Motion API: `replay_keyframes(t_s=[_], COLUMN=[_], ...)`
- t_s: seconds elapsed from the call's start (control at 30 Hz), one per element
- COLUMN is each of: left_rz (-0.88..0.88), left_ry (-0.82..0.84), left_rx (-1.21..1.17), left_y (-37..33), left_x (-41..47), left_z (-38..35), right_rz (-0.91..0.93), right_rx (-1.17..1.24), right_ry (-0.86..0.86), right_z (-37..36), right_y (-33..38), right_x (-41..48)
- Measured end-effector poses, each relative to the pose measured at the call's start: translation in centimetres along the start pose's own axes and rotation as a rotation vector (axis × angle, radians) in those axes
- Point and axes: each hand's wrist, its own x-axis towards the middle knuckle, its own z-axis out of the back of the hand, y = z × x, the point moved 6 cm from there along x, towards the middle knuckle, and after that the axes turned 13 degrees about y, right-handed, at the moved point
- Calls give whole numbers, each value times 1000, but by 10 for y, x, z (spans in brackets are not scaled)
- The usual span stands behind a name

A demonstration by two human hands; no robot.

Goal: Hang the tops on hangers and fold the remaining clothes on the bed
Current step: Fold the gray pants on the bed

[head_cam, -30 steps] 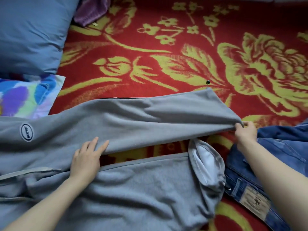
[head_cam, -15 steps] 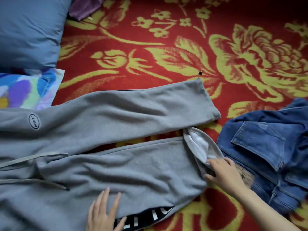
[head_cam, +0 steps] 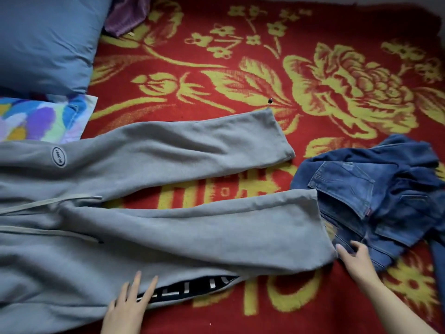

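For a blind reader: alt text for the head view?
Grey sweatpants lie spread on a red floral blanket, legs pointing right. The left hand rests flat on the near leg; the right hand is at its hem, beside crumpled jeans.

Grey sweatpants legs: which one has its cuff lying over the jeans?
The nearer leg, by the right hand: its cuff overlaps the blue jeans. The farther leg, with the oval patch, ends on the red blanket, short of them.
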Motion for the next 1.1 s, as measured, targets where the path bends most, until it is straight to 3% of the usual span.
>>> replay_keyframes(t_s=[0.17, 0.33, 0.47, 0.6, 0.73, 0.87, 1.0, 1.1], left_rz=[-85, -204, -95, 59, 14, -137, -60, -22], left_ry=[98, -51, 38, 57, -38, -132, 169, 146], left_rx=[1, 22, 127, 114, 37, 54, 61, 69], left_y=[14, -7, -6, 15, 10, 0, 12, 14], left_x=[0, -10, -14, -3, -5, -39, -46, -43], left_z=[-9, 11, -2, -5, 17, 21, 0, 15], right_rz=[-141, -258, -129, 73, 124, -23, -93, 33], right_rx=[551, 888, 856, 1027, 974, 780, 198, -70], right_ry=[38, -15, 45, 63, -110, -168, -137, -53], right_z=[-49, -56, -48, -22, 2, -13, -32, -51], right_y=[-24, -29, -14, 8, 4, -12, 10, 51], right_x=[-8, -9, -10, -8, -6, -14, -40, -57])
